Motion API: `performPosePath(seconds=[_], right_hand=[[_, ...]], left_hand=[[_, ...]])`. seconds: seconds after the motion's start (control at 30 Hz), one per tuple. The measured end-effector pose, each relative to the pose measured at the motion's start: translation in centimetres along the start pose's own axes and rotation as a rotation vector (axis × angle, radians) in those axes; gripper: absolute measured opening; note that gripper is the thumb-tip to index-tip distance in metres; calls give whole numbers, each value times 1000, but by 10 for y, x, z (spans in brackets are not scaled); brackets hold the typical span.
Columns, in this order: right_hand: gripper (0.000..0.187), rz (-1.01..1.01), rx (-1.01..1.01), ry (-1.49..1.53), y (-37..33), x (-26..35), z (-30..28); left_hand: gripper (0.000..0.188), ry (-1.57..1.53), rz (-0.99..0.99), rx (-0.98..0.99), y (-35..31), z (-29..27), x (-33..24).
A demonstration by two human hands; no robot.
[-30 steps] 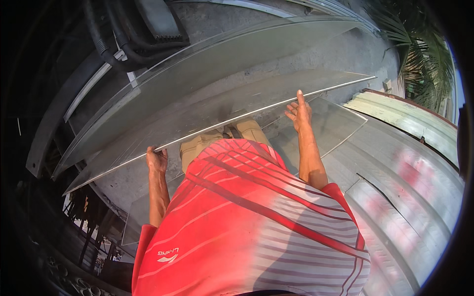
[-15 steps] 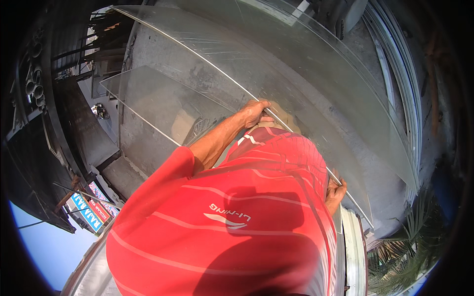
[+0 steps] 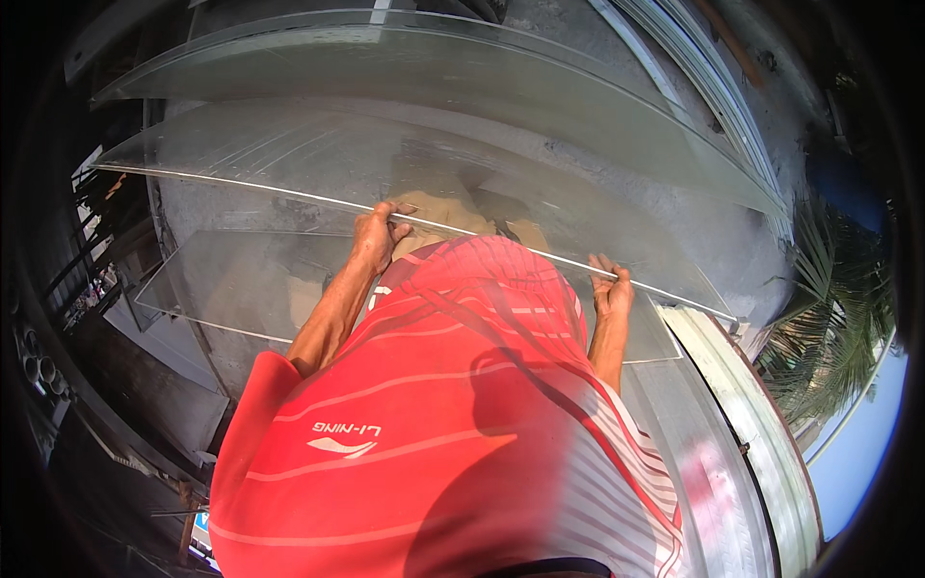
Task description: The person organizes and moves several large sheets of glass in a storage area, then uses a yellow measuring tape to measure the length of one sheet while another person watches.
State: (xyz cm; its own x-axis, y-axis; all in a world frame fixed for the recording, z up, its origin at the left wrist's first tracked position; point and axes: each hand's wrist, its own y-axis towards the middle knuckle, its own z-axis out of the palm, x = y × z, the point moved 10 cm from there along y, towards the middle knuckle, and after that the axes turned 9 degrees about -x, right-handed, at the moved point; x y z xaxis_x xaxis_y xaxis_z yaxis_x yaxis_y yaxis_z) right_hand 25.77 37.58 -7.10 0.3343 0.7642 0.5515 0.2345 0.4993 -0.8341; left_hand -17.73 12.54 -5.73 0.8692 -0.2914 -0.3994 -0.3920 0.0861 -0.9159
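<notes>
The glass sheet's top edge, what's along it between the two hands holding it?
In the head view, the edge of the glass sheet runs bare between the left hand and right hand; behind it shows the red striped shirt.

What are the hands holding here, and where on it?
Both hands, left and right, grip the near top edge of a large clear glass sheet.
</notes>
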Motion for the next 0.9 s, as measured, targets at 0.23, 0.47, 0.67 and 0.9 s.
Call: performPosePath(seconds=[0.23, 0.47, 0.67, 0.9], right_hand=[[52, -29, 37, -14, -5, 17, 21], [50, -51, 58, -39, -1, 25, 31], [45, -43, 73, -52, 3, 24, 35], [42, -38, 95, -77, 9, 25, 42]], left_hand=[[30, -46, 13, -22, -2, 7, -8], [30, -80, 23, -1, 3, 5, -3], [29, -52, 58, 10, 4, 8, -8], [30, -65, 45, 5, -1, 4, -11]])
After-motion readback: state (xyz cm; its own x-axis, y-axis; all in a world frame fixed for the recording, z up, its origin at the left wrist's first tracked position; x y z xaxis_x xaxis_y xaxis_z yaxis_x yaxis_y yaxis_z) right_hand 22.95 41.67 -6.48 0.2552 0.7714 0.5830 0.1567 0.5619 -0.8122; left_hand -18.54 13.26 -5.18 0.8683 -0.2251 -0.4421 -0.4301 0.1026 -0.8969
